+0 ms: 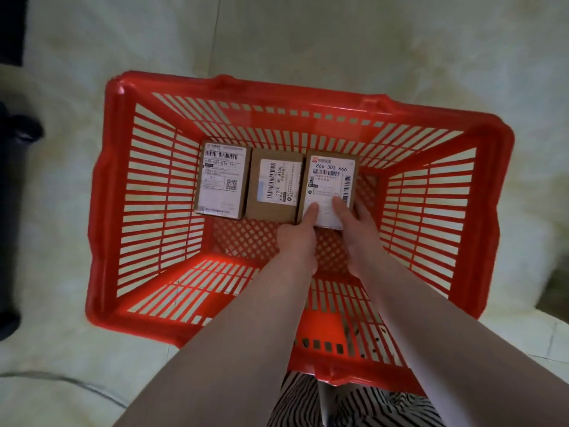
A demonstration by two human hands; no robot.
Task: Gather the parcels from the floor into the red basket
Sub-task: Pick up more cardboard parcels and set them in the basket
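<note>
The red basket stands on the pale floor, seen from above. Three brown cardboard parcels with white labels lie in a row along its far wall: the left parcel, the middle parcel and the right parcel. Both my arms reach down into the basket. My left hand and my right hand hold the near end of the right parcel, thumbs pressed on its label. That parcel touches the middle one and looks slightly tilted, its near end raised.
Pale marbled floor surrounds the basket. A dark object stands at the left edge, and a dark patch sits at the top left corner. Striped cloth shows at the bottom, just below the basket's near rim.
</note>
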